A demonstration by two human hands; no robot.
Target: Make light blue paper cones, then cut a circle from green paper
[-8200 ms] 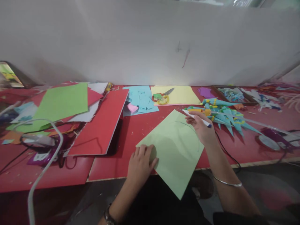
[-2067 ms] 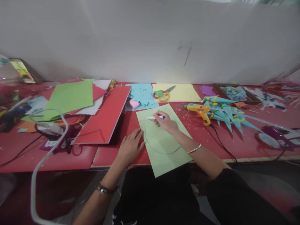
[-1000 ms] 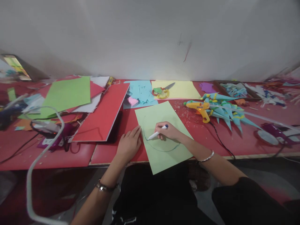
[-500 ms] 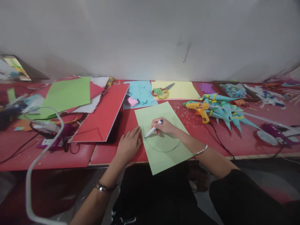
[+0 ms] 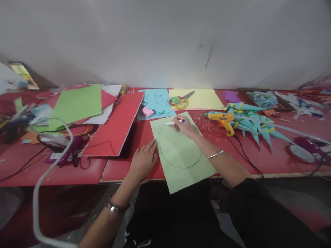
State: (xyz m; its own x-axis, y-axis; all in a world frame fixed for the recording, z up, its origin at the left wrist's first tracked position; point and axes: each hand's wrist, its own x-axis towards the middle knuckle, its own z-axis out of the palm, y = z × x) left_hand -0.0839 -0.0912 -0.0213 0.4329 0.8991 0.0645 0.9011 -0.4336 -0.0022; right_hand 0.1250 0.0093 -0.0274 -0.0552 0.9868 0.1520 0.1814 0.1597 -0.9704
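Observation:
A pale green sheet of paper (image 5: 178,179) lies tilted at the front edge of the red table, its near corner jutting over. On it runs a dark, rounded outline, with its left side and bottom drawn. My right hand (image 5: 184,125) grips a white marker (image 5: 172,122) with a dark end, its tip at the upper left of the outline. My left hand (image 5: 144,159) lies flat with fingers stretched out, the fingertips at the sheet's left edge.
Left stand a red board (image 5: 113,127), stacked coloured sheets (image 5: 77,103) and a white cable (image 5: 36,206). Behind are scissors (image 5: 182,101) on yellow paper and blue scraps (image 5: 159,103). To the right lie a yellow glue gun (image 5: 223,120), light blue paper cones (image 5: 254,125) and a tray (image 5: 281,105).
My right hand has moved up the sheet with the marker, from the outline's left side to its upper left. The line on the left now reaches higher. My left hand stays in place.

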